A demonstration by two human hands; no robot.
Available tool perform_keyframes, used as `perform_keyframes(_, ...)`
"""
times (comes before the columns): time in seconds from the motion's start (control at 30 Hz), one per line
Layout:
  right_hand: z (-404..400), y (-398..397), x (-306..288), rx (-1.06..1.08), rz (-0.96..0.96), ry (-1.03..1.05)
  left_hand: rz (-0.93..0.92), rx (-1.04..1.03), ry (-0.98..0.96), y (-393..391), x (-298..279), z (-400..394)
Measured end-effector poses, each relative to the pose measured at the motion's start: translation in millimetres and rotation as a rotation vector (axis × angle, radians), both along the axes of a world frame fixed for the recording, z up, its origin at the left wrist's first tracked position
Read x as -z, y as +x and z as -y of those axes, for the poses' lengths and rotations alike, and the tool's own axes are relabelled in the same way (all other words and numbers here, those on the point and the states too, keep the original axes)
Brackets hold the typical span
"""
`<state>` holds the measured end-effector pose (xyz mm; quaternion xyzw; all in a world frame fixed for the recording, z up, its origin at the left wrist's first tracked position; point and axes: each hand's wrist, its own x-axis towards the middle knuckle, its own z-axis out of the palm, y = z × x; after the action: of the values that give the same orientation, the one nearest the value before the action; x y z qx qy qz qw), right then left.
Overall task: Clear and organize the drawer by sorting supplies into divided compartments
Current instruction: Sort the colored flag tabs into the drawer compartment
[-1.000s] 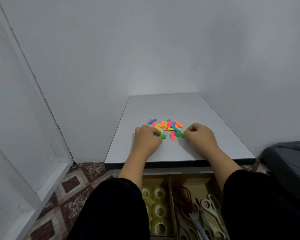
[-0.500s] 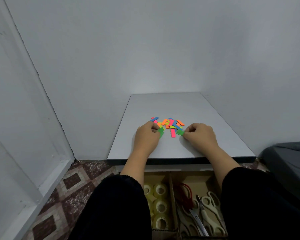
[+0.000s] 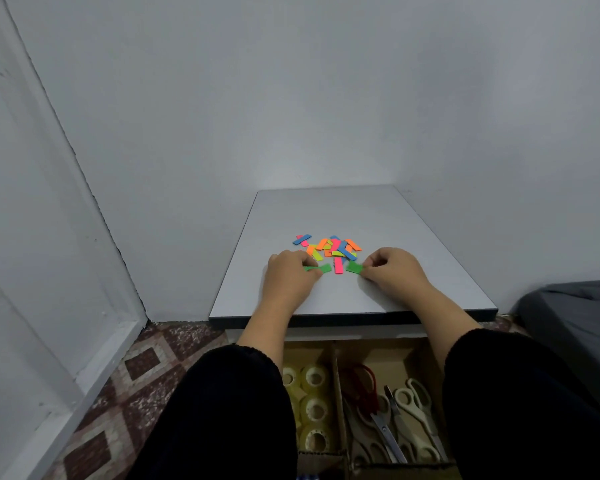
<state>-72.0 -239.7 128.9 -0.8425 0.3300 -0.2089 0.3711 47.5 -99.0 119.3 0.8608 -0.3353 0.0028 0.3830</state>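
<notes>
On the gray table, a pile of colored paper strips lies just beyond both hands. The left hand has its fingers curled and pinches a green strip at the pile's near left edge, while the right hand pinches another green strip at the near right edge. Below the table's front edge, the open drawer holds tape rolls in its left compartment and scissors in its right.

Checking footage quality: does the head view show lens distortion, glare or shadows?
Head view: wide-angle bending curves the left wall edge; soft, even light, no glare on the desk; faint shadows under the left hand and right hand; the drawer lies dimmer.
</notes>
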Motion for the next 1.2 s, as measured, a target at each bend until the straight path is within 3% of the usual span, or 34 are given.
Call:
perform_keyframes(0.17,-3.4,-8.3,1.2,-0.007,0.09,-0.01,-0.127,0.04,-0.093,-5.4,-5.9,-4.2)
perform_keyframes(0.37,-11.3,-11.5,0.8,-0.026,-0.054,-0.135,-0.182,0.027,-0.092,-12.1,-7.8,-10.8)
perform_keyframes(0.47,-15.2,-16.4,0.1,-0.024,-0.038,-0.166,-0.184,0.041,-0.099,-19.3,-9.6,-15.0)
perform_keyframes(0.63,-25.0,-31.1,0.0,-0.084,0.013,-0.112,-0.254,0.061,-0.214,-36.8,-11.2,-26.7)
perform_keyframes(0.77,-33.9,-54.0,-6.8,-0.133,0.091,0.057,-0.321,0.121,-0.388,-65.3,-10.4,-42.7)
perform_keyframes(0.93,-56.7,-112.8,-11.2,-0.122,0.136,0.138,-0.288,0.256,-0.384,-113.4,16.3,-68.4)
perform_keyframes(1.03,-76.6,-155.6,-3.3,-0.081,-0.023,0.194,-0.293,0.289,-0.368,-135.2,38.8,-85.0)
perform_keyframes(1.2,-113.4,-203.5,44.4,0.054,-0.39,0.289,-0.469,0.202,-0.39,-158.5,75.5,-103.6)
